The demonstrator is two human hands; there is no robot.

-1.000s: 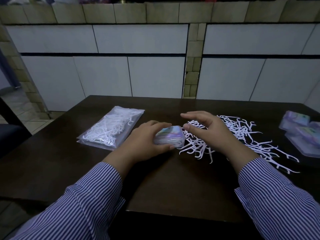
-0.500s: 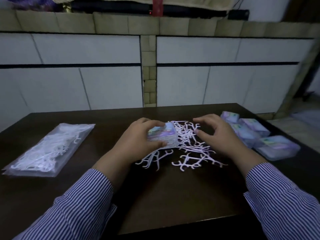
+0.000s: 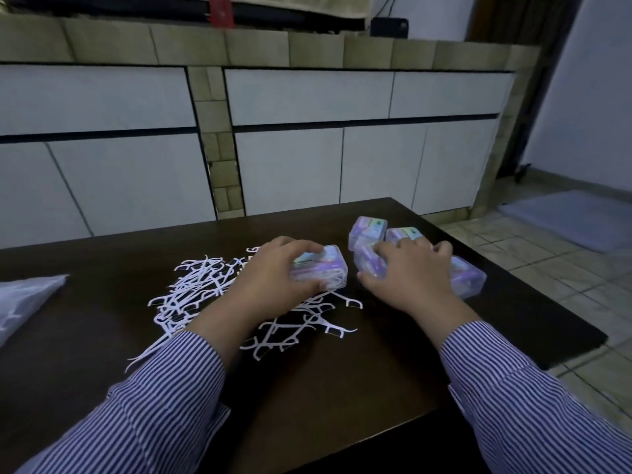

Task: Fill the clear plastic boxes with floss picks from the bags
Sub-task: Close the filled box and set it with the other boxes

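Note:
My left hand grips a clear plastic box with a purple label and floss picks inside, just above the dark table. Beside it, my right hand curls over another clear box in a cluster of boxes near the table's right edge. A further box shows partly behind that hand. Loose white floss picks lie scattered across the table under and left of my left arm. A corner of a clear bag of picks shows at the far left.
The table's right edge drops to a tiled floor close to the boxes. White cabinet fronts with a tiled counter stand behind the table. A grey mat lies on the floor at right.
My left hand has carried the filled box rightward, over to the cluster of boxes. My right hand has left the loose picks and closed over a box in the cluster. The view has swung right.

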